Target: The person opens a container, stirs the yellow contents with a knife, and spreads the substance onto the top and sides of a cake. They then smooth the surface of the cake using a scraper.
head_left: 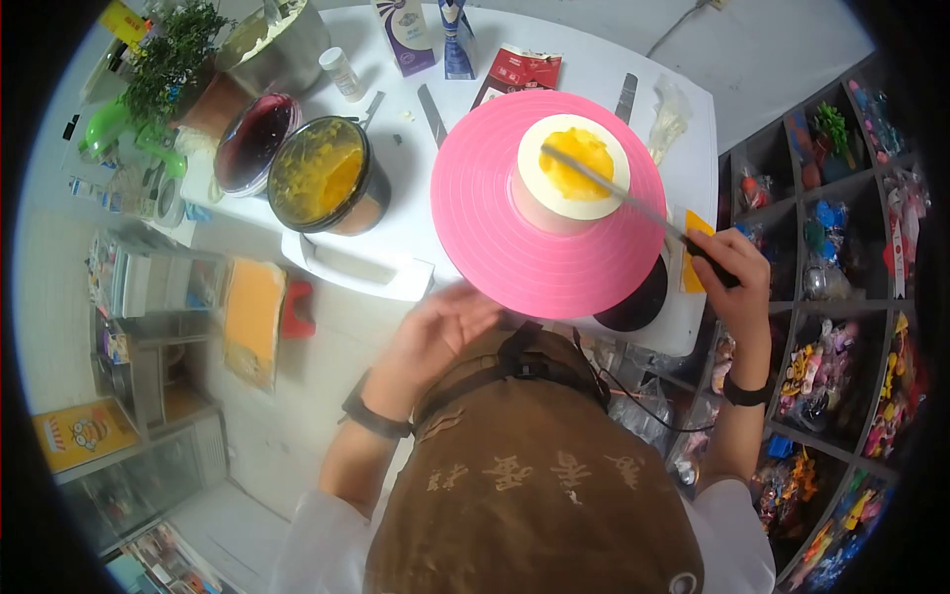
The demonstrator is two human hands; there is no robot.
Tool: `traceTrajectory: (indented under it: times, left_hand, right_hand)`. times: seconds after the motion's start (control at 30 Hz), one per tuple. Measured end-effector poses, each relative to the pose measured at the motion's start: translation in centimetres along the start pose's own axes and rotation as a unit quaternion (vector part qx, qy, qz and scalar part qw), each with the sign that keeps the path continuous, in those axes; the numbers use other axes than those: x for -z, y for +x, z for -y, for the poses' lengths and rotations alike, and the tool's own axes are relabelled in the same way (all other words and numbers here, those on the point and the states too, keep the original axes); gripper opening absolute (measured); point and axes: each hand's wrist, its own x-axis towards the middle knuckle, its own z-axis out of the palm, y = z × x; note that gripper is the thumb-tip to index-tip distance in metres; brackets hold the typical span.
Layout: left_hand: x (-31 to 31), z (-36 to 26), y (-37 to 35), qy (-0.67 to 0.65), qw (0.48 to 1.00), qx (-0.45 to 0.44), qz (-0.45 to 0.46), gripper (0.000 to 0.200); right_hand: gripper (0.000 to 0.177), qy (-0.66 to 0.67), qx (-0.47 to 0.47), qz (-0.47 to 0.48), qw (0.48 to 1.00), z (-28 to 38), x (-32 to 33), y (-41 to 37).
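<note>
My right hand (pixel 734 269) is wrapped around the black handle of an icing spatula (pixel 638 203). The long metal blade reaches left across the top of a small round cake (pixel 534 126) with pale cream. Its tip lies in a patch of yellow filling (pixel 590 181) spread over the middle of the cake. Under the cake is a pink ridged turntable (pixel 485 233). At the turntable's near left edge is my left hand (pixel 443 332), fingers stretched out and slightly blurred, holding nothing.
Left on the white table (pixel 386 218) stand a tub of yellow filling (pixel 317 173), a dark red tub (pixel 255 144) and a metal bowl (pixel 272 45) of cream. Behind the turntable are cartons (pixel 404 38) and a red packet (pixel 519 71). Shelves (pixel 787 317) line the right side.
</note>
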Motion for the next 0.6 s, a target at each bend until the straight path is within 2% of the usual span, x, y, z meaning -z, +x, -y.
traceTrajectory:
  times: [0.07, 0.13, 0.23, 0.3, 0.4, 0.5, 0.6]
  left_hand:
    - [1.1, 0.2, 0.2, -0.004, 0.999, -0.031, 0.009, 0.053]
    - [0.4, -0.9, 0.2, -0.039, 0.996, -0.069, 0.027, 0.051]
    - [-0.5, -1.8, 0.3, -0.063, 0.991, -0.114, -0.013, 0.050]
    - [0.2, -1.1, 0.1, -0.034, 0.997, -0.068, -0.010, 0.050]
    - [0.6, 0.2, 0.0, 0.012, 1.000, 0.018, 0.012, 0.050]
    - [1.2, -0.7, -0.1, -0.029, 0.999, -0.036, 0.011, 0.050]
    - [0.3, -2.1, -0.1, -0.125, 0.988, -0.087, -0.007, 0.049]
  right_hand:
    - [0.034, 0.018, 0.007, 0.044, 0.999, -0.1, 0.1, -0.3]
    - [0.033, 0.028, 0.021, 0.008, 0.999, -0.8, 0.3, -0.6]
    - [0.033, 0.020, 0.009, -0.027, 0.999, -1.0, 0.2, -0.3]
    - [0.032, 0.010, -0.014, -0.024, 1.000, -0.5, -0.2, 0.2]
    - [0.033, 0.008, 0.007, 0.007, 1.000, -0.5, -0.4, 0.2]
    - [0.034, 0.046, 0.023, 0.037, 0.998, -0.8, 0.2, -0.3]
    - [0.035, 0.023, 0.004, -0.003, 1.000, -1.7, 0.3, -0.4]
